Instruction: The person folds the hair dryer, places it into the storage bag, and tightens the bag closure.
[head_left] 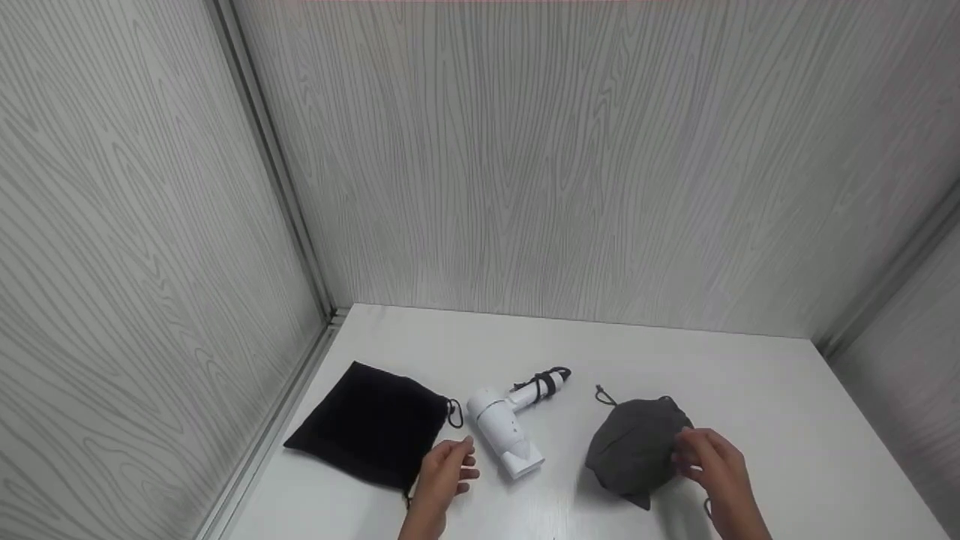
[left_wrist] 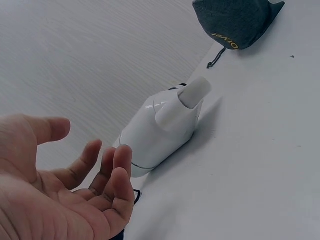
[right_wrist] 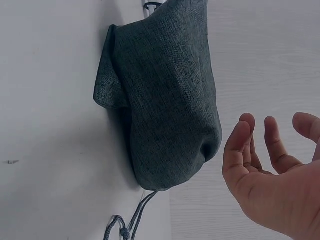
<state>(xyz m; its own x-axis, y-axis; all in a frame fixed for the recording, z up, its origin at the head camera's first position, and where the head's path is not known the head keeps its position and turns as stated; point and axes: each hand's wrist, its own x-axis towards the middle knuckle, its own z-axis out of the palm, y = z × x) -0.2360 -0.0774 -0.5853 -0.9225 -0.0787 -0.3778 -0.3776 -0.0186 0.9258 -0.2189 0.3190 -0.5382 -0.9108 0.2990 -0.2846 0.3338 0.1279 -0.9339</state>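
A white hair dryer (head_left: 501, 429) lies on the table with its dark cord wound around the handle. My left hand (head_left: 444, 474) hovers just left of its nozzle end, fingers loosely bent and holding nothing. In the left wrist view the same hand (left_wrist: 75, 195) shows a gap between thumb and fingers. A stuffed grey drawstring pouch (head_left: 637, 448) sits right of the dryer; yellow lettering shows on it in the left wrist view. Beside its right side is my right hand (head_left: 712, 469). The right wrist view shows this hand (right_wrist: 280, 185) apart from the pouch (right_wrist: 165, 95), fingers loosely curved around nothing.
A flat black drawstring bag (head_left: 375, 426) lies at the left of the white table (head_left: 780, 420), its cord loop close to the dryer. Wood-grain panels (head_left: 480, 165) stand behind and on both sides of the table. Drawstrings (right_wrist: 132, 225) trail from the grey pouch.
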